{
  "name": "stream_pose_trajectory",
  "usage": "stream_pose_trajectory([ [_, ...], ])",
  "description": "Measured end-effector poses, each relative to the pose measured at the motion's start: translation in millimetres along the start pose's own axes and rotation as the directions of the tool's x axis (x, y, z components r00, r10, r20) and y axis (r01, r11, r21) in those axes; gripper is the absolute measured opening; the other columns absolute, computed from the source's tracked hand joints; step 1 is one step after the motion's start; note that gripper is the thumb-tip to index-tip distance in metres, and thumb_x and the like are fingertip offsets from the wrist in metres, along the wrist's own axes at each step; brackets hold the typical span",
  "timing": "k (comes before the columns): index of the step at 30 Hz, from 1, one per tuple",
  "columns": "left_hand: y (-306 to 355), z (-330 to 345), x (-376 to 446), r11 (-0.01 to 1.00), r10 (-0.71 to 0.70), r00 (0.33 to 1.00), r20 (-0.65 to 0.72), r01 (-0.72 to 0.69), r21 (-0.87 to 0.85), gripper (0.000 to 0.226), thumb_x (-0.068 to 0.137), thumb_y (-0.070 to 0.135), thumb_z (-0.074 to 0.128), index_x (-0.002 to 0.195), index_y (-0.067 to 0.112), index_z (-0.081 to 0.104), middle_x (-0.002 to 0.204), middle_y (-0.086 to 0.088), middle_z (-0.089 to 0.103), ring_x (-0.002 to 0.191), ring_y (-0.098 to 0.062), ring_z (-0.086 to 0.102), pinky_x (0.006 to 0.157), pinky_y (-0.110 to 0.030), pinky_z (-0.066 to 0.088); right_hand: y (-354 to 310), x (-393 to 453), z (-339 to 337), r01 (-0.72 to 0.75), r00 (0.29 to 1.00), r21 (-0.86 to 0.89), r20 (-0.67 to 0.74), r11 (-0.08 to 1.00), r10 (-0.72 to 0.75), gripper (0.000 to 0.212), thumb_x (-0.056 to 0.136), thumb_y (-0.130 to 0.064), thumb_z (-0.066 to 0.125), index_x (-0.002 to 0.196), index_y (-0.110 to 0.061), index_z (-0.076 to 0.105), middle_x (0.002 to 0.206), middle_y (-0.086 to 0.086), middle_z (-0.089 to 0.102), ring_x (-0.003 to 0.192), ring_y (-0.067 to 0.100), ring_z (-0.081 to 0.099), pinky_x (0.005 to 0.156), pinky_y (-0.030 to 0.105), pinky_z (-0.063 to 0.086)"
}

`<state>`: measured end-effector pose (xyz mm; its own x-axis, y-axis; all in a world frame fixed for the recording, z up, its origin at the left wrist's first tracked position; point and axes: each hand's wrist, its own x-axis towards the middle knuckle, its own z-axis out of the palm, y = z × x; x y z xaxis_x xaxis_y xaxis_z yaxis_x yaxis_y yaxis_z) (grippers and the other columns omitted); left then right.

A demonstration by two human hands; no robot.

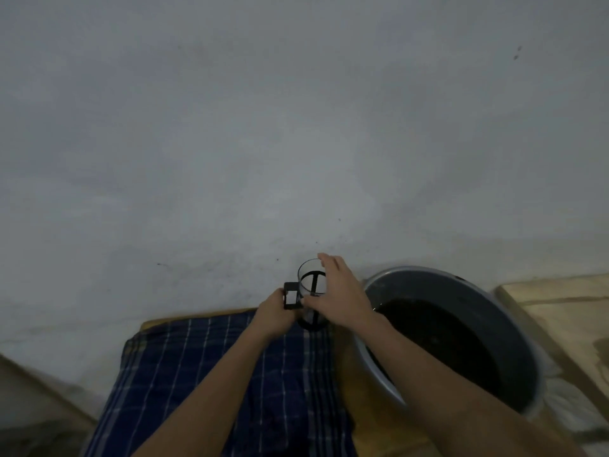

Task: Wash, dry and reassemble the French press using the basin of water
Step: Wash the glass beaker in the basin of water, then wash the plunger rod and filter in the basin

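The French press carafe (308, 278), clear glass in a black frame, stands upright at the far edge of a blue checked cloth (184, 374). My left hand (275, 313) grips its black handle (291, 296) from the left. My right hand (336, 288) wraps around the right side of the glass, with the thumb on the front and the fingers stretched over the rim. No lid or plunger shows in the carafe. The grey basin (514, 328) of dark water sits directly to the right.
A pale grey wall fills the whole view behind the carafe. Wooden boards (560, 301) lie at the right beyond the basin. A wooden surface edge (49, 394) shows at the lower left.
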<state>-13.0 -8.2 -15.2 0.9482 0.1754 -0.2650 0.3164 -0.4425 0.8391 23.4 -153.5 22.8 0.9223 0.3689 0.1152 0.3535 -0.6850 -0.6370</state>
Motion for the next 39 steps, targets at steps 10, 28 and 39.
stream_pose_trajectory([
  [10,-42,5,6,0.994,-0.059,0.990,0.127,0.070,-0.086,0.042,0.088,0.002,0.057,0.126,0.017,0.047,0.121,-0.005,0.060,0.111,-0.020,0.055,0.097,-0.034,0.047,26,3,55,-0.060,0.989,-0.123,0.124,0.991,0.076,0.095,0.080,-0.034,0.073,0.151,-0.016,0.013,0.159,0.005,0.018,0.143,0.027,0.021,0.116,0.040,0.027],
  [28,-70,3,-109,0.957,-0.208,0.925,0.317,0.125,0.262,0.068,0.083,0.034,0.075,0.140,0.012,0.045,0.139,-0.009,0.052,0.125,-0.022,0.051,0.105,-0.033,0.043,35,-151,56,0.015,0.904,-0.111,0.426,0.994,0.034,0.028,0.085,-0.033,0.066,0.111,-0.021,0.063,0.102,-0.008,0.059,0.092,0.007,0.057,0.080,0.023,0.050],
  [39,-109,18,-159,0.961,-0.259,0.892,0.369,0.199,0.194,0.080,0.083,0.035,0.075,0.149,0.018,0.033,0.156,-0.002,0.032,0.142,-0.022,0.032,0.108,-0.031,0.033,56,-193,81,0.171,0.915,-0.225,0.398,0.959,-0.070,0.019,0.091,-0.031,0.059,0.102,-0.024,0.072,0.107,-0.006,0.058,0.101,0.009,0.053,0.088,0.023,0.043],
])
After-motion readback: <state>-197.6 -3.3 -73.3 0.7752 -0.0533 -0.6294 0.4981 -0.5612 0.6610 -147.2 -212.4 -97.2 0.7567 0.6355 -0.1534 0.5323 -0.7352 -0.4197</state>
